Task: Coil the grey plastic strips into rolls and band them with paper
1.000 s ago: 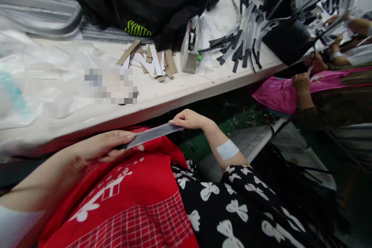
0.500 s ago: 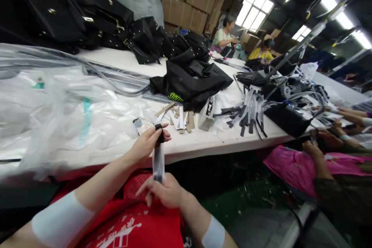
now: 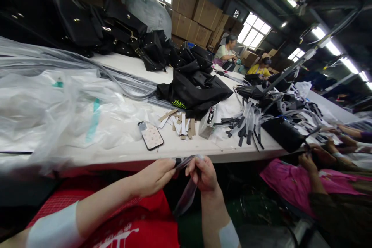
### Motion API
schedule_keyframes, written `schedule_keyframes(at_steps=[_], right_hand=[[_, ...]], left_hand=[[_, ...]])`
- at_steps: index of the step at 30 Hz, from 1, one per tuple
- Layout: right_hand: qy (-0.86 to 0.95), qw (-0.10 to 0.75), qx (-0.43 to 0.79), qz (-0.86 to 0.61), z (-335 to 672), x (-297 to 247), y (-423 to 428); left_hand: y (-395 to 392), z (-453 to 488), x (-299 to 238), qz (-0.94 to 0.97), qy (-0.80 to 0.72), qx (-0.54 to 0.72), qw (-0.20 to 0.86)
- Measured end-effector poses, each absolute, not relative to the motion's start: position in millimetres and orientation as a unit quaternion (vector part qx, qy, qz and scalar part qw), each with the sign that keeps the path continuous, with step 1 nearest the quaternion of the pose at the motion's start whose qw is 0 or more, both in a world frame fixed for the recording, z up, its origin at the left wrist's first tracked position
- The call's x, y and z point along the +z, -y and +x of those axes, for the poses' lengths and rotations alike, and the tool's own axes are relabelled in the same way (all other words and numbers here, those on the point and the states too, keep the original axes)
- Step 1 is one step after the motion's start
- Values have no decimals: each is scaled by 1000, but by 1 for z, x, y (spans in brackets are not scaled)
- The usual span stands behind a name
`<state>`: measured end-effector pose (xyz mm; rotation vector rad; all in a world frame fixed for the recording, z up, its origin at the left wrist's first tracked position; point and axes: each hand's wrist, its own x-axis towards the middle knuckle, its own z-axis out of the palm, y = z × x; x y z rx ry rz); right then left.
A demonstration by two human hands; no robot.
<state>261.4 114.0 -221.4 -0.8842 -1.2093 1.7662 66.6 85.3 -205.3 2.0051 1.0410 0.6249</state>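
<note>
Below the table's front edge, my left hand (image 3: 157, 174) and my right hand (image 3: 203, 173) both pinch a thin grey strip (image 3: 187, 193). The strip's top bends between the two hands and its tail hangs down, blurred. Both hands are closed on it, close together. A phone (image 3: 150, 135) in a patterned case lies on the white table (image 3: 180, 147) just beyond my hands. Cardboard and white strips (image 3: 180, 122) lie in a small pile past the phone.
Clear plastic sheeting (image 3: 58, 112) covers the table's left. Black bags (image 3: 192, 85) lie in the middle and back. Dark strips (image 3: 247, 124) and a tape dispenser (image 3: 207, 126) sit to the right. A co-worker's hands (image 3: 316, 159) and pink cloth (image 3: 290, 182) are at right; other people sit far off.
The view has risen from my lap to the whole table. My hands came together: the strip went from stretched, to held upright, to bent between both hands near the table edge.
</note>
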Motion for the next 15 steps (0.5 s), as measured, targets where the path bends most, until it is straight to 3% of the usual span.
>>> schedule_keyframes(at_steps=[4, 8, 10, 13, 15], right_hand=[[522, 315, 664, -434, 271, -229, -132], [664, 319, 495, -462, 270, -228, -138], [702, 318, 503, -393, 257, -232, -128], [660, 314, 590, -345, 222, -249, -96], [618, 279, 637, -368, 199, -259, -72]], left_hand=[[-73, 65, -209, 764, -418, 257, 419], [-68, 63, -213, 540, -377, 301, 689], [-71, 63, -208, 402, -316, 341, 789], [-82, 61, -196, 295, -288, 429, 804], [-95, 55, -193, 306, -341, 507, 730]])
